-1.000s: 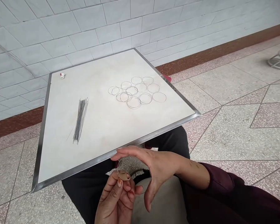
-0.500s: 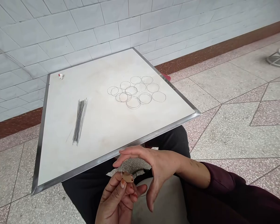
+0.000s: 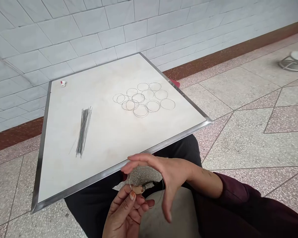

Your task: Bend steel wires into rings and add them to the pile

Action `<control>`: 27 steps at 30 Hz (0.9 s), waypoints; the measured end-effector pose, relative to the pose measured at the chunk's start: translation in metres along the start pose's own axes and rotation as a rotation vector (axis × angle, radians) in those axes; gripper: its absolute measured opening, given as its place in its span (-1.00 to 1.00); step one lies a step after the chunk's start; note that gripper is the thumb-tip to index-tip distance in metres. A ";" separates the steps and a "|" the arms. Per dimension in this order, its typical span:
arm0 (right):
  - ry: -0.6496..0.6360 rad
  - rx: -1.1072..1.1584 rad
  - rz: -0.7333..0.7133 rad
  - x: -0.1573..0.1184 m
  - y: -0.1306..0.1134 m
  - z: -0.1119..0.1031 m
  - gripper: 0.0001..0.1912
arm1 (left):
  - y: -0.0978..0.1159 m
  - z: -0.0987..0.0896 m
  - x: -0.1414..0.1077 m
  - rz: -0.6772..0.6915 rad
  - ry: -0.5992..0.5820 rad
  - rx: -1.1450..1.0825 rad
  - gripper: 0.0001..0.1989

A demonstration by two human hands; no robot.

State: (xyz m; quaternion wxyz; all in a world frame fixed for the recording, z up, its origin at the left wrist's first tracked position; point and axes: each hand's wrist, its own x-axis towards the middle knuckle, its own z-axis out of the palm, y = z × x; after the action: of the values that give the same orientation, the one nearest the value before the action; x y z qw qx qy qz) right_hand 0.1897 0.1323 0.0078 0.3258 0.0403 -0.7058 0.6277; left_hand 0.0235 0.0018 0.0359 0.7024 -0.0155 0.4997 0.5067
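Observation:
Thumb and fingers of my left hand (image 3: 125, 208) pinch a thin wire loop (image 3: 129, 181) low in front of my lap. At the pinch sits a small tan band (image 3: 138, 189); whether it wraps a finger or the wire I cannot tell. My right hand (image 3: 167, 175) curves around the loop's far side, thumb and fingers wide apart. Part of the loop runs close to its palm, and contact there is unclear. On the white table (image 3: 109, 132) lie several wire rings (image 3: 153, 106), partly overlapping, and a bundle of straight wires (image 3: 83, 132) to the left.
A small white and red object (image 3: 63, 83) rests near the table's far left corner. Metal trim (image 3: 89, 181) edges the table close to my hands. Behind it stands a tiled wall (image 3: 89, 33). A white stool (image 3: 294, 61) is on the floor at far right.
My right thumb has swung slightly outward and down, widening its gap from the fingers. More of the wire loop now shows between my hands. The view has shifted a little.

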 end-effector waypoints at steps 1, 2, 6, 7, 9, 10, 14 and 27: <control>0.012 0.025 0.024 0.000 -0.003 -0.001 0.37 | 0.000 0.000 0.000 0.000 -0.003 0.005 -0.77; 0.044 0.029 0.060 -0.001 -0.007 -0.003 0.25 | 0.000 0.000 0.000 0.003 -0.005 0.013 -0.77; 0.208 -0.107 0.279 -0.002 -0.022 -0.002 -0.57 | -0.001 0.000 -0.002 0.042 -0.007 0.054 -0.77; 0.220 -0.150 0.303 -0.001 -0.024 -0.001 -0.69 | -0.001 0.000 -0.003 0.049 -0.015 0.069 -0.78; 0.224 -0.230 0.299 -0.001 -0.026 0.001 -0.80 | -0.001 0.000 -0.004 0.055 -0.036 0.102 -0.80; 0.229 -0.267 0.285 0.000 -0.027 0.002 -0.81 | -0.002 0.000 -0.005 0.056 -0.047 0.115 -0.81; 0.276 -0.356 0.252 0.000 -0.025 0.004 -0.84 | -0.001 -0.001 -0.006 0.063 -0.108 0.164 -0.85; 0.344 -0.358 0.234 0.006 -0.024 0.011 -0.85 | -0.003 0.004 -0.005 0.076 -0.114 0.125 -0.86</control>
State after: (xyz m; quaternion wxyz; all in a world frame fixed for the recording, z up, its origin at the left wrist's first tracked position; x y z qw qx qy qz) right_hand 0.1912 0.1194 0.0315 0.3681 -0.2067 -0.7398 0.5239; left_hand 0.0290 -0.0010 0.0402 0.7095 0.0763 0.4896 0.5011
